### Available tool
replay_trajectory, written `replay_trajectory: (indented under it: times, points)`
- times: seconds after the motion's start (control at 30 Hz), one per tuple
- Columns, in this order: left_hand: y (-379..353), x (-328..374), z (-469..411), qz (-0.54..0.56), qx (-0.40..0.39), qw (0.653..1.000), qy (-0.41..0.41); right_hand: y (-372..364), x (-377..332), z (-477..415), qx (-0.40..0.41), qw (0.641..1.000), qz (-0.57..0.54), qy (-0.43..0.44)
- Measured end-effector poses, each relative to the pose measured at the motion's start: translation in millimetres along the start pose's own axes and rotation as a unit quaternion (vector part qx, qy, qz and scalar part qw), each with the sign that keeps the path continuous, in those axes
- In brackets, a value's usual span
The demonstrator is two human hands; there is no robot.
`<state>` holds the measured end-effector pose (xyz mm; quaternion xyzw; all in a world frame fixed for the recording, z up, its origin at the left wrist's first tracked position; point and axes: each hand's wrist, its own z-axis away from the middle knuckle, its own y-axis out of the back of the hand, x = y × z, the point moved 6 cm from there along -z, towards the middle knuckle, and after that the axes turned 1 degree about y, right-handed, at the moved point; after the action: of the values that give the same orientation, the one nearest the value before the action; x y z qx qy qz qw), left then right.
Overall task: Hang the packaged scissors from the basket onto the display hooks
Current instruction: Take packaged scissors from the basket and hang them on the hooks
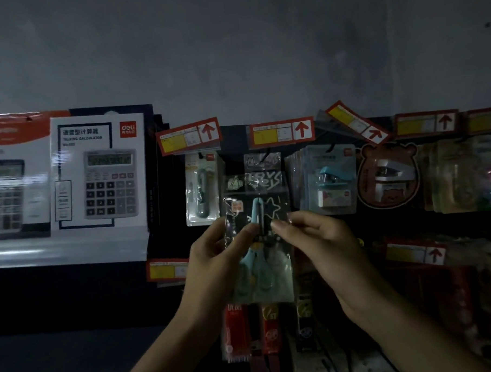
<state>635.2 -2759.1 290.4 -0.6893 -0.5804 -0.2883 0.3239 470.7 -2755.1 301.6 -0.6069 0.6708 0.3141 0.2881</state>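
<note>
In the centre of the frame, the packaged scissors (266, 272) stand upright between both hands, in front of the dark display board. The left hand (214, 260) grips the pack's left edge, thumb on the front. The right hand (317, 239) pinches its right edge. The pack's top sits just below a red-arrow price tag (281, 132). A calculator box (97, 175) stands at left, and a packaged stapler (332, 179) hangs at right.
</note>
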Motion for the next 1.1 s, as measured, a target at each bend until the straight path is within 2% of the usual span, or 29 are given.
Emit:
replay_trajectory:
  times: [0.17,0.43,0.67,0.73,0.8,0.83,0.87,0.9,0.97,1.0,1.03,1.1]
  points:
    - [-6.7,6.8,-6.6,-0.025,-0.026,0.999,-0.007,10.6,5.5,-14.1,0.025,0.999,-0.018,-0.016]
    - [-3.1,21.0,-43.7,-0.008,0.004,1.0,0.001,26.0,6.0,-38.6,0.031,0.999,-0.007,-0.028]
    - [-15.8,31.0,-61.1,-0.014,-0.019,1.0,-0.002,30.5,-5.9,-57.3,0.045,0.999,0.008,0.016]
    - [-15.8,38.1,-66.6,-0.029,-0.022,0.999,-0.017,31.8,-8.9,-59.9,0.036,0.999,0.022,0.014]
    - [-13.4,48.8,-73.1,-0.077,-0.004,0.994,-0.071,33.6,-12.0,-61.4,0.036,0.999,0.036,0.018]
    - [-11.8,55.7,-76.0,-0.138,0.015,0.982,-0.125,35.2,-12.5,-61.9,0.038,0.998,0.044,0.023]
    - [-11.4,64.4,-78.8,-0.237,0.04,0.95,-0.199,36.7,-12.8,-62.6,0.043,0.998,0.048,0.026]
    - [-14.1,72.6,-80.5,-0.358,0.065,0.891,-0.271,38.2,-12.5,-63.5,0.045,0.997,0.048,0.027]
    - [-24.3,81.6,-85.1,-0.549,0.094,0.746,-0.366,41.6,-11.5,-63.9,0.049,0.998,0.031,0.022]
    - [-28.1,83.0,-89.6,-0.602,0.096,0.697,-0.377,42.9,-11.8,-64.1,0.048,0.998,0.026,0.02]
    - [-31.0,84.2,-94.6,-0.64,0.097,0.662,-0.378,44.1,-11.0,-65.8,0.047,0.998,0.027,0.017]
    - [-34.8,86.1,-103.0,-0.68,0.097,0.618,-0.381,46.8,-10.5,-67.9,0.052,0.998,0.03,0.009]
